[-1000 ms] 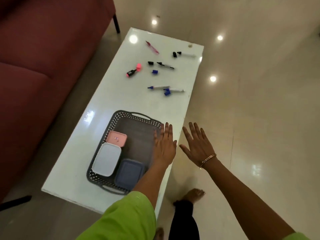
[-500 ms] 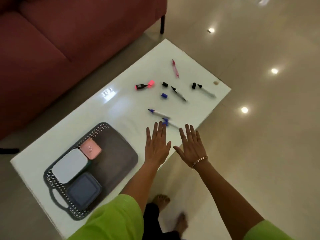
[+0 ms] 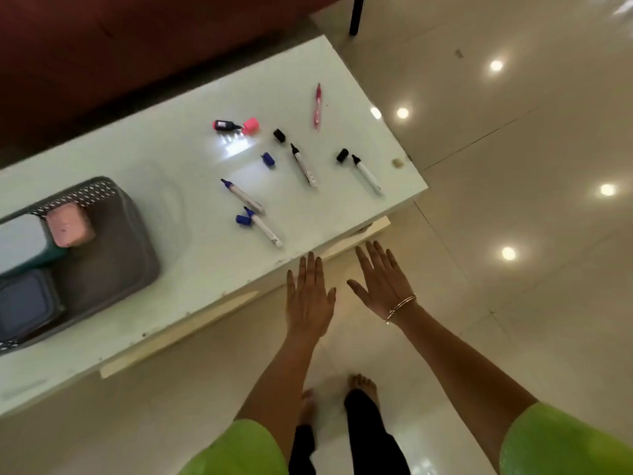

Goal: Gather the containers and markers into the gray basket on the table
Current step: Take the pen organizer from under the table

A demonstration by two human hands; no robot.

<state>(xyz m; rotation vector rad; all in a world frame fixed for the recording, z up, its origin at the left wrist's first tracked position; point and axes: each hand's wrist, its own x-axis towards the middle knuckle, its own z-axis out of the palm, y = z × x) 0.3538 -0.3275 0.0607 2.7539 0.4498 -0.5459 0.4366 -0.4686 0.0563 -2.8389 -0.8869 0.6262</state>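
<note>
The gray basket sits at the left of the white table and holds a pink container, a white container and a blue container. Uncapped markers lie on the table's right half: two blue-tipped ones, two black-tipped ones, a pink highlighter and a pink pen. Loose caps lie among them. My left hand and my right hand hover flat with fingers straight, just off the table's near edge, holding nothing.
A dark red sofa runs along the table's far side. Glossy tiled floor surrounds the table on the right and near sides. My bare feet stand below the hands.
The view has swung right along the table, so the basket is now at the far left. Both hands have drifted from over the table to just past its near edge, still flat.
</note>
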